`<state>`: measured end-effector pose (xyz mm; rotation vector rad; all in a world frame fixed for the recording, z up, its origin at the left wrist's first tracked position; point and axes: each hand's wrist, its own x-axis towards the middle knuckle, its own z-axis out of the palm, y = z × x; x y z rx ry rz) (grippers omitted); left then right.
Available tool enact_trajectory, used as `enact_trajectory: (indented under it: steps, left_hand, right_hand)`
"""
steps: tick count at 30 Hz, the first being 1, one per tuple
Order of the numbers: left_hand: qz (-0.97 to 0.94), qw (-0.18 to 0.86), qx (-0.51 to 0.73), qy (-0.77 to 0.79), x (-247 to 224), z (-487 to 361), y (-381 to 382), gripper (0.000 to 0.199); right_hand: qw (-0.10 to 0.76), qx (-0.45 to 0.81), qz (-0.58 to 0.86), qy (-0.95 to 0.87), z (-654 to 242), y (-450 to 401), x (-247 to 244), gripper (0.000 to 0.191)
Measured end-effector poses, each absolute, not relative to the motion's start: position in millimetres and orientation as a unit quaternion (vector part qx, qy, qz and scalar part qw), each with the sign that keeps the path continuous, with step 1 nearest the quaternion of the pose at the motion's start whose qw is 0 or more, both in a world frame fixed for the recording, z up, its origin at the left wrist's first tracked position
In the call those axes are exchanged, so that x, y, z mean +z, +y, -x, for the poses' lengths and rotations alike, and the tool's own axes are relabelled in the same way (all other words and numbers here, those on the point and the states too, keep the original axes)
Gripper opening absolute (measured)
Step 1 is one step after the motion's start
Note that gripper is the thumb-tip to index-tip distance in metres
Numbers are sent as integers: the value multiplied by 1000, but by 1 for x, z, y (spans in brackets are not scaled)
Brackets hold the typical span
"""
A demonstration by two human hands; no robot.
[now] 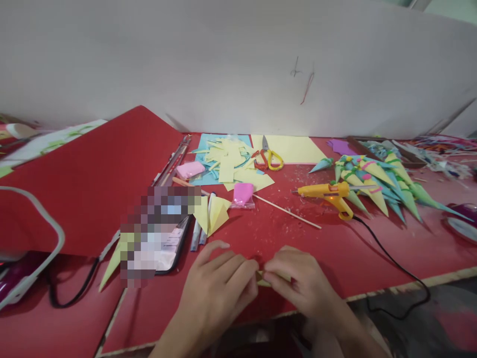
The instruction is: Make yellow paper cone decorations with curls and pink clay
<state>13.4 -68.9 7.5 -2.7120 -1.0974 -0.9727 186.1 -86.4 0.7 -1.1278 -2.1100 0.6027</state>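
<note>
Close to the table's front edge, my left hand (222,284) and my right hand (300,278) are closed on a piece of yellow paper (265,282). Fingers of both hands pinch it, and most of the paper is hidden by them. Just beyond my left hand lie folded yellow paper pieces (217,216) on top of blue-and-white pens (196,233). A pink packet in clear plastic (243,195) and a thin wooden stick (286,211) lie farther forward. To the right, a yellow hot glue gun (328,192) rests with its orange light lit.
Paper scraps (229,156) and yellow-handled scissors (271,158) lie at the back. Several decorated paper cones (376,179) are heaped at the right. A phone (175,248), partly blurred, and a large red board (112,179) are at the left. A black cord (391,253) hangs over the front edge.
</note>
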Motion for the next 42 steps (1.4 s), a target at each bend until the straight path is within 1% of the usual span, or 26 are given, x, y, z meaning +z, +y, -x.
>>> enact_trajectory:
  steps: [3, 8, 15, 17, 19, 21, 23, 26, 29, 32, 34, 36, 38, 42]
  left_hand:
    - [885, 63, -304, -348, 10, -16, -71, 23]
    - [880, 89, -309, -350, 15, -9, -67, 24]
    - [847, 100, -289, -435, 11, 4, -58, 23]
    - [836, 66, -294, -459, 11, 4, -58, 23]
    - [831, -10, -302, -467, 12, 4, -60, 23]
    - [835, -103, -299, -450, 13, 3, -63, 23]
    - [843, -169, -286, -424, 14, 1, -65, 21]
    - [854, -186, -279, -397, 12, -1, -66, 18]
    - [861, -167, -296, -379, 10, -3, -65, 23]
    - [867, -140, -309, -366, 8, -4, -64, 25]
    - [873, -113, -307, -363, 7, -6, -64, 27]
    - [879, -83, -302, -360, 5, -7, -65, 29]
    - [883, -59, -298, -357, 3, -9, -66, 30]
    - [892, -31, -295, -342, 3, -11, -68, 33]
  right_hand:
    - [340, 257, 447, -786, -183, -88, 0, 31]
    - [356, 284, 474, -753, -186, -87, 4, 24]
    - [381, 269, 527, -711, -203, -81, 5, 27]
    - [393, 266, 532, -701, -207, -80, 6, 27]
    - [388, 277, 524, -706, -207, -81, 7, 25]
    - [362, 302, 512, -718, -205, -82, 8, 24]
    - [335, 324, 502, -729, -201, -83, 9, 23]
    - [330, 330, 495, -733, -197, -84, 10, 21]
    - [344, 315, 491, -736, -196, -83, 10, 20]
    - [365, 261, 465, -764, -193, -81, 7, 15]
    - [377, 167, 452, -791, -188, -80, 4, 10]
    - [378, 56, 457, -803, -183, -80, 1, 11]
    - [374, -16, 467, -801, -178, -82, -2, 12]
    - [374, -58, 454, -807, -175, -83, -6, 10]
